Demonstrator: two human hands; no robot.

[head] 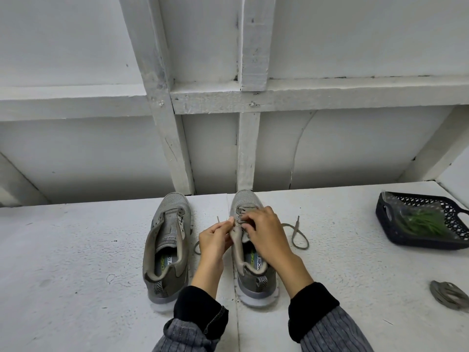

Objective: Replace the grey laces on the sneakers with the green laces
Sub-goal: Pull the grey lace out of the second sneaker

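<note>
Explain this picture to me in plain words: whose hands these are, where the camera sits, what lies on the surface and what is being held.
There is no machine here. A person wears a camera on the head, so the single view looks down at their own two hands.

On the white surface stand two grey sneakers. The left sneaker has no lace. Both hands work on the right sneaker: the left hand and right hand pinch its grey lace, whose loose end loops beside the shoe.

To the right, a dark basket holds the green laces in clear wrapping. Nearer, a bundled grey lace lies at the edge.
</note>
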